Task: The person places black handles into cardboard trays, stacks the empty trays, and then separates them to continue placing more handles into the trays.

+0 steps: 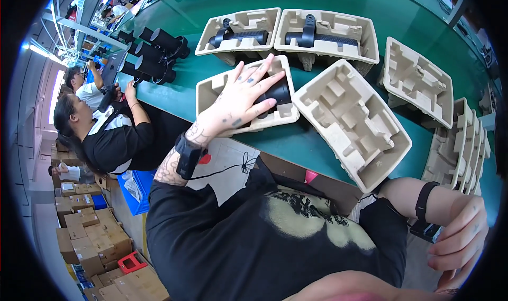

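My left hand [246, 94], fingers spread, lies across a beige moulded-pulp tray [209, 92] near the table edge. Under its fingers and palm is a black cylindrical part [277, 92], partly hidden; the fingers rest on it or just over it without wrapping round it. Raised at the lower right, away from the trays, my right hand [459, 240] has its fingers curled in. Whatever might be inside those fingers is hidden. Right beside the left hand's tray, a larger pulp tray [352, 123] sits tilted with bare moulded compartments.
Two far trays hold black tubes with ring brackets [238, 36] [320, 38]. Another pulp tray [418, 81] and a tray stack [460, 147] stand right. Black cylinders [153, 55] cluster at the left. Co-workers [114, 137] sit beyond; cardboard boxes [95, 232] fill the floor at left.
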A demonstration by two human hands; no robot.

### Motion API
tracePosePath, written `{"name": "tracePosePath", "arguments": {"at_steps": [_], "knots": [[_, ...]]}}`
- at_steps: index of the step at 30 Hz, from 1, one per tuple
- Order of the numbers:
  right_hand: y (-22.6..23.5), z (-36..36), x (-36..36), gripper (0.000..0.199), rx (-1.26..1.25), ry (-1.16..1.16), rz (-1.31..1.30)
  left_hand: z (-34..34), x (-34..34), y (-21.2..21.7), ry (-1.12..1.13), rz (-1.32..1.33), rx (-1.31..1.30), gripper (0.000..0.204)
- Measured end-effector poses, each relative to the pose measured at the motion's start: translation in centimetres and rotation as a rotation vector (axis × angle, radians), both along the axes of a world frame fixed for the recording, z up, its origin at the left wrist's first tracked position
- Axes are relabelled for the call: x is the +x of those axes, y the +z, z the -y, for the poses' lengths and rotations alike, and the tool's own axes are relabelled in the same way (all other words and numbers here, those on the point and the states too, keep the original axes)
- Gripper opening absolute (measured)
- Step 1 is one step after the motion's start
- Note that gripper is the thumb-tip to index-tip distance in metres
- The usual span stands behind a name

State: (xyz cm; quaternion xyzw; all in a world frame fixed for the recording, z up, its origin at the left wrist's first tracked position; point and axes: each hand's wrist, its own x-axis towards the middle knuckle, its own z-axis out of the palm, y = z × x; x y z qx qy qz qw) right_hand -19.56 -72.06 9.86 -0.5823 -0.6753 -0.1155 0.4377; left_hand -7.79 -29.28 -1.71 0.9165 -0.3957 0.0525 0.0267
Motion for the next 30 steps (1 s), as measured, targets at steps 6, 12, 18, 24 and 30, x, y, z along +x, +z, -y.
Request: {"name": "tracePosePath", "arguments": {"at_steps": [6,12,18,24,30], "knots": [[0.0,-1.4,0.2,0.017,-0.005,-0.017,-0.028,-1.9,-0.5,4.0,0.150,0.176,-0.150,0.069],[-0.8,1.3,-0.1,0.021,0.012,-0.010,-0.034,-8.0,-2.2,2.0,0.584,-0.161,-0.096,0.056],[-0.9,1.5,0.3,0.021,0.001,-0.024,-0.023,-13.3,-10.3,-0.3,1.071,-0.164,-0.325,0.052],[-1.1,0.3,0.4,0.020,-0.022,-0.029,0.002,-7.0,-10.2,-2.6,1.080,-0.487,-1.336,0.066],[-1.2,0.5,0.7,0.020,-0.022,-0.004,0.050,-1.2,-9.6,-3.3,0.754,-0.479,-1.170,0.061]]}}
